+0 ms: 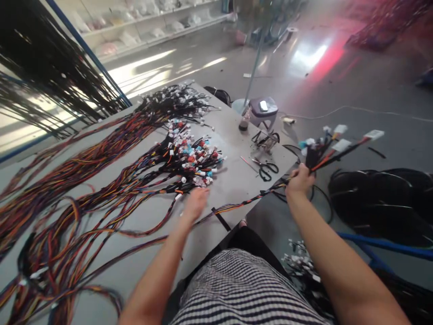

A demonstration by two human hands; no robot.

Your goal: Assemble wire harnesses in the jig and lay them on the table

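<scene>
My right hand (300,180) is closed around a wire harness (243,203) just behind its connector end. White and light-blue connectors (341,145) fan out beyond the fist, past the table's edge. The harness's orange, purple and black wires run back across the table to the left. My left hand (196,204) is over the table beside a pile of connector ends (192,155); its fingers are blurred, and I cannot see whether it holds anything. A black strip (221,220) lies across the table edge, near the stretched harness.
Black-handled scissors (268,170) and a thin pen-like stick (249,165) lie on the table (233,135). Beside them stands a wire-frame holder (265,141). More harnesses (111,140) cover the left side. Black coils (382,203) rest on the floor at right, near a blue bar (389,244).
</scene>
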